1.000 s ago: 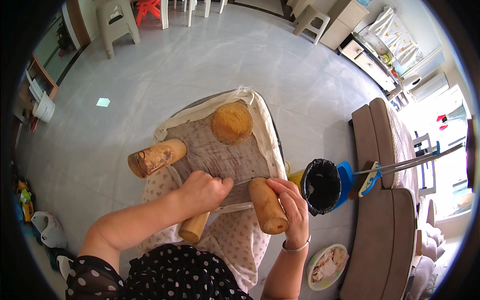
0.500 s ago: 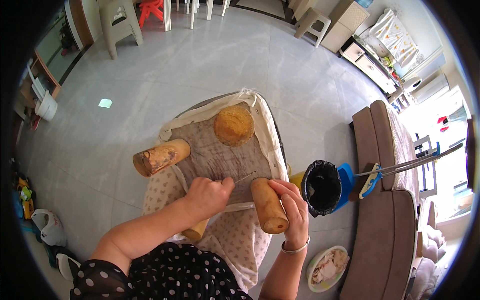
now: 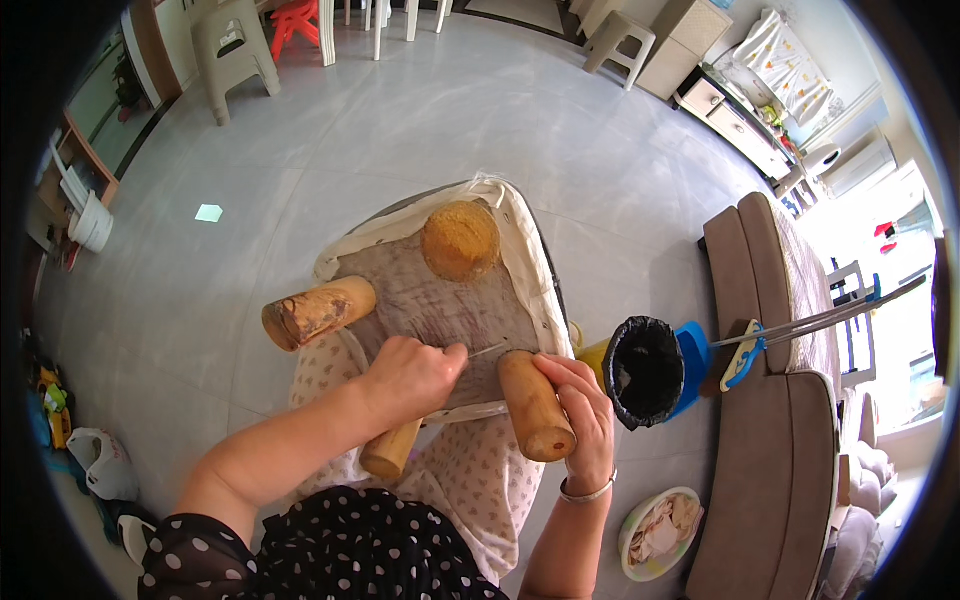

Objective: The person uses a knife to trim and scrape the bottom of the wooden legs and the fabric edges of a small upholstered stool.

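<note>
An upturned stool lies across my lap, its grey-brown underside (image 3: pixel 430 310) facing up, with a cream fabric edge (image 3: pixel 530 255) folded over the rim. Thick round wooden legs stick up from it. My left hand (image 3: pixel 415 375) is closed in a fist around a tool with a thin metal shaft (image 3: pixel 488 350); the fist hides its handle. The shaft points right, its tip near the base of the near right stool leg (image 3: pixel 535 405). My right hand (image 3: pixel 585 405) wraps the outer side of that leg. The far leg (image 3: pixel 460 242), left leg (image 3: pixel 320 312) and near left leg (image 3: pixel 390 450) are untouched.
Right of the stool stand a black-lined bin (image 3: pixel 645 375) and a blue dustpan (image 3: pixel 690 370). A bowl of scraps (image 3: pixel 660 535) sits on the floor near the brown sofa (image 3: pixel 750 480). Patterned cloth (image 3: pixel 480 460) covers my lap. Plastic stools (image 3: pixel 235 55) stand far off.
My left fist has risen slightly, and the tool's shaft lies at a flatter angle, its tip still near the leg base. My right hand keeps its hold. The whole view has shifted a little.
</note>
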Action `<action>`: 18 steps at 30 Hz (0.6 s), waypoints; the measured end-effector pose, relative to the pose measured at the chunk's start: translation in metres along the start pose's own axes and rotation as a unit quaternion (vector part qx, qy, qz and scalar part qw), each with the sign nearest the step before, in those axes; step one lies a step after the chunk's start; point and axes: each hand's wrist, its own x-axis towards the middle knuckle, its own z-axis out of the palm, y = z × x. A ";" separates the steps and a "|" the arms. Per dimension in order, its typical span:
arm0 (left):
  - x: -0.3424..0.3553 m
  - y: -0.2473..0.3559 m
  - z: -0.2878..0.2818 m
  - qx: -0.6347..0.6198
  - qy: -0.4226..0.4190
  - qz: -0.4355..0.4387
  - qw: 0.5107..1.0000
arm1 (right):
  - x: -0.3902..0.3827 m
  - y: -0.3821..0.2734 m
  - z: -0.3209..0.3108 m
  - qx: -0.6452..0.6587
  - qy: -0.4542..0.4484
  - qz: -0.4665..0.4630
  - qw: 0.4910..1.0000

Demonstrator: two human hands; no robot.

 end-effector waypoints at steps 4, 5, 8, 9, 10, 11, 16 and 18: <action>0.001 0.012 -0.002 -0.082 0.074 -0.054 0.992 | 0.003 -0.002 0.001 0.013 0.003 0.024 1.000; 0.004 0.019 -0.004 -0.104 0.090 -0.044 0.990 | 0.006 -0.002 -0.001 0.000 0.001 0.022 1.000; 0.013 0.048 -0.010 -0.128 0.112 -0.013 0.985 | 0.010 -0.007 -0.007 -0.024 -0.019 0.012 0.999; 0.015 0.056 -0.012 -0.112 0.119 -0.018 0.986 | 0.012 -0.011 -0.008 -0.033 -0.024 0.008 0.999; 0.016 0.063 -0.015 -0.097 0.126 -0.022 0.987 | 0.014 -0.015 -0.007 -0.033 -0.020 -0.006 0.999; 0.017 0.069 -0.018 -0.081 0.131 -0.024 0.988 | 0.015 -0.017 -0.009 -0.042 -0.030 -0.001 0.999; 0.020 0.072 -0.022 -0.029 0.119 0.021 0.992 | 0.019 -0.014 -0.017 -0.062 -0.076 -0.019 0.995; 0.023 0.072 -0.026 0.010 0.120 0.034 0.992 | 0.019 -0.024 -0.018 -0.028 -0.116 0.060 0.991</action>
